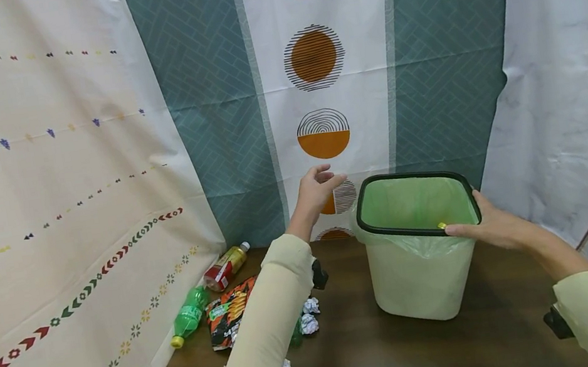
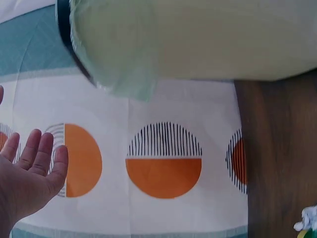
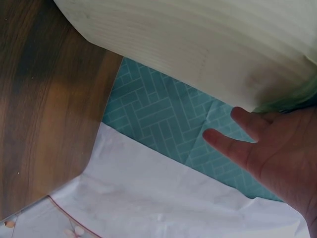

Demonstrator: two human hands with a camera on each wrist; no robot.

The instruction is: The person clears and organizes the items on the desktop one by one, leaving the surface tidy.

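Observation:
A pale green trash bin (image 1: 425, 278) with a black rim (image 1: 415, 231) and a light green liner bag (image 1: 411, 201) stands upright on the brown table. My right hand (image 1: 491, 224) holds its rim at the near right corner, thumb at the front edge and fingers along the right side. The right wrist view shows two of those fingers stretched out beside the bin wall. A small yellow piece (image 1: 441, 225) shows at the rim by the thumb tip. To the left of the bin, my left hand (image 1: 315, 194) is raised with relaxed fingers and nothing in it.
At the table's left lie a green bottle (image 1: 188, 314), a bottle with a red and yellow label (image 1: 227, 268) and a snack bag (image 1: 232, 307). Several crumpled paper balls (image 1: 309, 324) lie near my left forearm. Patterned curtains (image 1: 217, 125) hang behind.

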